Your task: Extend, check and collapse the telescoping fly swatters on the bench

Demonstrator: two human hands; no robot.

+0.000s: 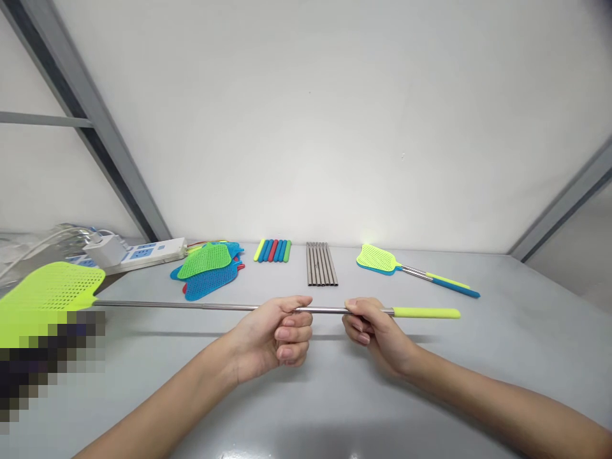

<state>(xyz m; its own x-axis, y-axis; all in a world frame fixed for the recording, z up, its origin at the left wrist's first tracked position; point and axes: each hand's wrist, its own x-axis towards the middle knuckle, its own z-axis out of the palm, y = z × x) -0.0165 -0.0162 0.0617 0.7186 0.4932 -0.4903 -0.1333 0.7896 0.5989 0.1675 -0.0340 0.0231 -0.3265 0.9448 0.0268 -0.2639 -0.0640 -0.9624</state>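
Yellow fly swatter (229, 307) held above the table (478, 363), its head (52, 287) at nine o'clock, handle (427, 313) at three.
Left hand (275, 338) curls round the rod (327, 310); right hand (377, 328) pinches it beside the handle. Beyond: swatter heads (210, 284) at ten, tubes (321, 264) at twelve, two swatters (385, 261) at two.

Nearer the person than the row of metal tubes (322, 264) on the surface (306, 414), left grip (275, 335) and right grip (375, 326) hold a long yellow-green swatter (329, 310), with coloured handles (272, 250) and swatter heads (208, 261) left of the tubes.
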